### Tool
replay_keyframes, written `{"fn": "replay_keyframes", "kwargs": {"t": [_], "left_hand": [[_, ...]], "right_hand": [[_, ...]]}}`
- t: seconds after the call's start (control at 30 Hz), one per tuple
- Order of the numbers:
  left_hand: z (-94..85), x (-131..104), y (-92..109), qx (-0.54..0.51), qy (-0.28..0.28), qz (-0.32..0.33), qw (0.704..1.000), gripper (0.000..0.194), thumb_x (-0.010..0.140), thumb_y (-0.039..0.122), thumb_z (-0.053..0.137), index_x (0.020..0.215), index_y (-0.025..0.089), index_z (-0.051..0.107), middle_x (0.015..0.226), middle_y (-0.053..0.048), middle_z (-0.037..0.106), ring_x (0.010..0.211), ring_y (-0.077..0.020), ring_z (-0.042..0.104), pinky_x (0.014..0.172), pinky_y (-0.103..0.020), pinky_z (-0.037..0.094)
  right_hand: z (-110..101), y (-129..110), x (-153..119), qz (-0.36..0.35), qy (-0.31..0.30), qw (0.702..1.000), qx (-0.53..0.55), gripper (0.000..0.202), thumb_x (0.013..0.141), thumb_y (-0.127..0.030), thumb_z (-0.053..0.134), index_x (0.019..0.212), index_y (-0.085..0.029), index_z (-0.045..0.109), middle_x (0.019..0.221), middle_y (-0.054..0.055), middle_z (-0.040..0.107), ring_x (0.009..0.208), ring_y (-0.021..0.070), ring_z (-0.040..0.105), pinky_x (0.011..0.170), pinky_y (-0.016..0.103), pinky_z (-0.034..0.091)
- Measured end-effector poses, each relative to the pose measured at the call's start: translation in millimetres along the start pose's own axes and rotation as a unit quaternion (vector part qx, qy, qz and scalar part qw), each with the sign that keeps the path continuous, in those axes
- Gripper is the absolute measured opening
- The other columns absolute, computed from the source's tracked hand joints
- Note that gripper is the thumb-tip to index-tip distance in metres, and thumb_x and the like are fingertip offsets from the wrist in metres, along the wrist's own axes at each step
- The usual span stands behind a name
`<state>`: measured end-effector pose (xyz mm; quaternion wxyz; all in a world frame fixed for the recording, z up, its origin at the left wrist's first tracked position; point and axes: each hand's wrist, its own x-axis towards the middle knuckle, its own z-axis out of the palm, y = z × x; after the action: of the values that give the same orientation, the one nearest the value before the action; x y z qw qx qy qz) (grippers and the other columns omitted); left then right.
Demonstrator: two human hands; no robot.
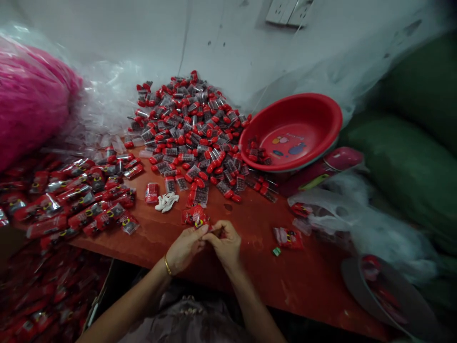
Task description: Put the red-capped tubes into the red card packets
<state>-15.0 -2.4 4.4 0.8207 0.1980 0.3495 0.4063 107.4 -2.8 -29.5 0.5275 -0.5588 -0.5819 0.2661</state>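
Observation:
Near the table's front edge, my left hand (pixel 186 245) pinches a small red printed packet (pixel 194 216) between thumb and fingers. My right hand (pixel 226 244) is closed at the packet's right edge, its fingertips meeting my left thumb; the fingers cover the part they grip. Just beyond lies a heap of small clear tubes with red caps and dark contents (pixel 193 136). To the left of my hands are a white bundle of string-like pieces (pixel 167 202) and a single red packet (pixel 152 193). Finished-looking red packets (pixel 103 205) with tubes inside spread across the left side.
A red basin (pixel 317 128) leans at the back right, a few tubes in it. Pink material in a plastic bag (pixel 32 95) stands at the left. At the right are a red packet (pixel 288 238), a small green piece (pixel 276 251), clear bags (pixel 385 233) and a grey container (pixel 403 295).

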Motion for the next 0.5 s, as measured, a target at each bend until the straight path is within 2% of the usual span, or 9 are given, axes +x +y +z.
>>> {"fn": "replay_keyframes", "kwargs": {"t": [0.1, 0.17, 0.23, 0.27, 0.3, 0.37, 0.43, 0.5], "left_hand": [[-14.2, -6, 9, 0.019, 0.020, -0.025, 0.999, 0.034, 0.064, 0.045, 0.075, 0.075, 0.014, 0.067, 0.073, -0.007, 0.070, 0.066, -0.0141, 0.064, 0.073, -0.027, 0.048], [-29.7, -7, 23, 0.032, 0.067, -0.005, 0.997, 0.032, 0.067, 0.042, 0.074, 0.077, 0.013, 0.067, 0.080, -0.011, 0.072, 0.073, -0.0188, 0.068, 0.077, -0.031, 0.050], [-49.6, -9, 45, 0.012, 0.142, 0.063, 0.988, 0.025, 0.073, 0.037, 0.070, 0.078, 0.013, 0.065, 0.085, -0.011, 0.073, 0.079, -0.0204, 0.069, 0.080, -0.032, 0.050], [-60.4, -10, 58, -0.014, 0.186, 0.105, 0.977, 0.020, 0.077, 0.034, 0.066, 0.076, 0.013, 0.064, 0.083, -0.010, 0.073, 0.079, -0.0193, 0.069, 0.080, -0.031, 0.051], [-71.2, -12, 71, -0.054, 0.216, 0.142, 0.964, 0.019, 0.082, 0.032, 0.059, 0.078, 0.014, 0.064, 0.083, -0.008, 0.073, 0.080, -0.0177, 0.069, 0.080, -0.030, 0.051], [-90.2, -18, 95, -0.155, 0.281, 0.204, 0.925, 0.027, 0.090, 0.034, 0.045, 0.086, 0.016, 0.064, 0.080, -0.006, 0.073, 0.079, -0.0153, 0.069, 0.077, -0.027, 0.053], [-102.3, -24, 109, -0.215, 0.270, 0.242, 0.907, 0.037, 0.090, 0.042, 0.041, 0.102, 0.013, 0.062, 0.092, -0.010, 0.073, 0.088, -0.0173, 0.068, 0.076, -0.028, 0.054], [-105.3, -30, 109, -0.232, 0.249, 0.246, 0.908, 0.046, 0.089, 0.045, 0.042, 0.112, 0.009, 0.059, 0.101, -0.014, 0.071, 0.095, -0.0200, 0.067, 0.077, -0.029, 0.055]], "right_hand": [[3, 3, 15, -0.119, -0.074, 0.986, -0.090, 0.024, 0.074, -0.044, 0.066, 0.080, -0.021, 0.060, 0.070, 0.001, 0.061, 0.065, 0.0156, 0.055, 0.062, 0.028, 0.047], [5, 1, 39, -0.188, -0.114, 0.966, -0.138, 0.034, 0.082, -0.049, 0.054, 0.098, -0.019, 0.061, 0.093, 0.009, 0.065, 0.087, 0.0207, 0.059, 0.080, 0.033, 0.048], [11, -5, 73, -0.209, -0.101, 0.950, -0.207, 0.046, 0.087, -0.049, 0.044, 0.115, -0.015, 0.056, 0.113, 0.014, 0.060, 0.106, 0.0244, 0.053, 0.093, 0.038, 0.043], [16, -9, 93, -0.207, -0.093, 0.941, -0.252, 0.053, 0.085, -0.052, 0.046, 0.121, -0.013, 0.053, 0.122, 0.016, 0.055, 0.113, 0.0265, 0.049, 0.097, 0.039, 0.040], [23, -14, 112, -0.207, -0.094, 0.928, -0.295, 0.060, 0.083, -0.055, 0.049, 0.124, -0.012, 0.052, 0.127, 0.017, 0.050, 0.117, 0.0287, 0.046, 0.099, 0.040, 0.038], [42, -21, 151, -0.229, -0.130, 0.895, -0.359, 0.063, 0.081, -0.057, 0.050, 0.125, -0.013, 0.052, 0.134, 0.018, 0.045, 0.125, 0.0314, 0.038, 0.105, 0.044, 0.030], [63, -22, 187, -0.237, -0.161, 0.869, -0.404, 0.073, 0.078, -0.064, 0.049, 0.132, -0.015, 0.046, 0.141, 0.018, 0.037, 0.132, 0.0365, 0.028, 0.108, 0.053, 0.018], [78, -15, 217, -0.211, -0.189, 0.851, -0.442, 0.077, 0.076, -0.066, 0.051, 0.135, -0.017, 0.043, 0.145, 0.018, 0.033, 0.134, 0.0409, 0.021, 0.106, 0.061, 0.011]]}}
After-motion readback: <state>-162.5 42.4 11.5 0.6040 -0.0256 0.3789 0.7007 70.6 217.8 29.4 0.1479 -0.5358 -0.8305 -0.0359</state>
